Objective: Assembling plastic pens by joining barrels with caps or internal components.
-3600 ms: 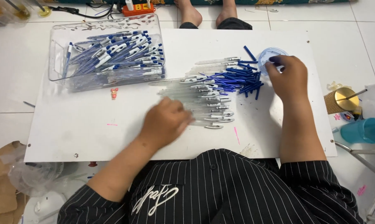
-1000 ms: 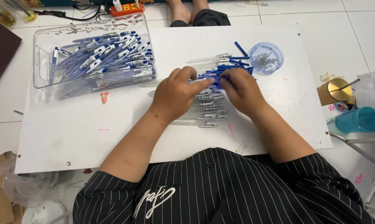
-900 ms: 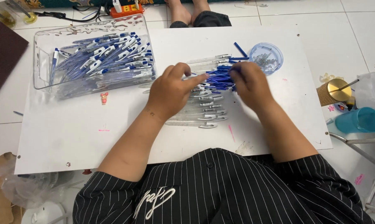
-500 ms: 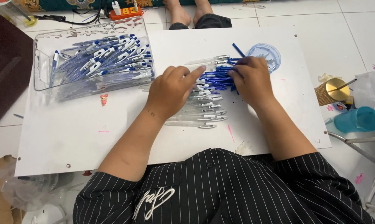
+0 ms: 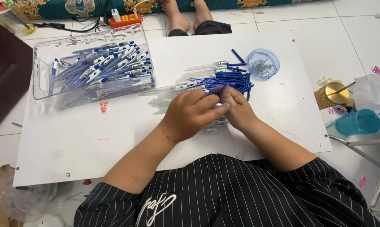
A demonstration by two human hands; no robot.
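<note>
Blue refill (image 5: 217, 89) looks pinched between my left hand (image 5: 190, 113) and right hand (image 5: 236, 107), over the clear barrels (image 5: 173, 90); exact grip I can't tell.

So there's a white board (image 5: 72, 143) sitting on a tiled floor (image 5: 358, 38). On the board: a clear tray (image 5: 40, 90) full of pens, loose blue refills (image 5: 234, 80), clear pen barrels (image 5: 179, 86) and a small round dish (image 5: 263, 64).

Single head-worn view, looking steeply down and forward over the wearer's black pinstriped shirt (image 5: 223, 197) onto a white rectangular board (image 5: 72, 143) on the tiled floor. Close range; far edge reaches another person's bare feet (image 5: 186, 12).
</note>
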